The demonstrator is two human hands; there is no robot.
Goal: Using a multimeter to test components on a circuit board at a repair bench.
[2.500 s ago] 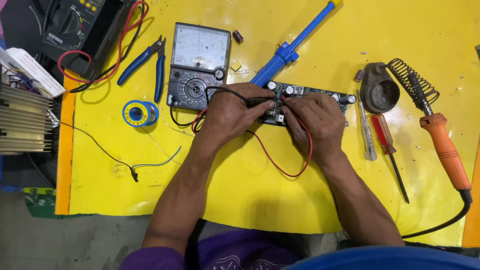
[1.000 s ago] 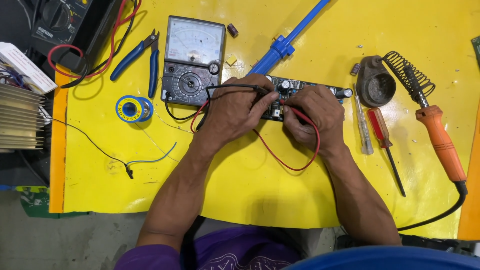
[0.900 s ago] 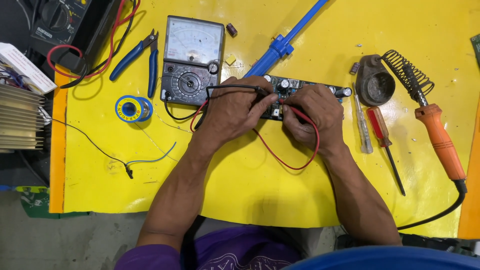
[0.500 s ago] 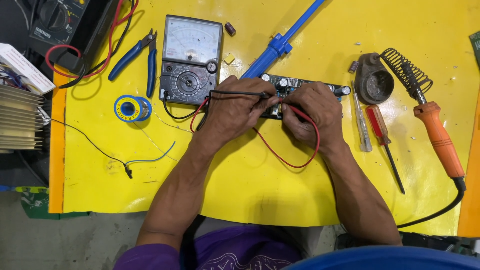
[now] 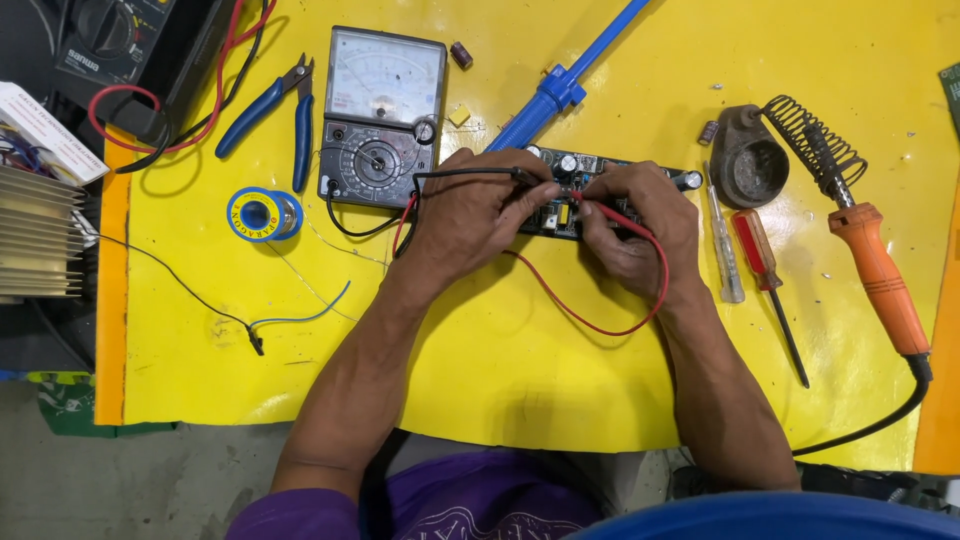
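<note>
Probing a circuit board [image 5: 570,195] that lies flat on the yellow surface [image 5: 500,350], just below a blue desoldering pump [image 5: 560,85], a person works with both hands close together over it. The left hand [image 5: 470,215] is pinched shut on a black probe [image 5: 525,178], its lead running back to the analog meter [image 5: 382,120]. The right hand [image 5: 635,235] is closed around a red probe [image 5: 600,208], tip angled down onto the board, red lead looping under the wrist. Both forearms reach up from the near edge, wrists low. The board looks light, stiff and fragile, likely best gripped by its bare edges; the thin probes likely call for a pen-like fingertip hold. A soldering iron [image 5: 880,280] rests well to the right.
</note>
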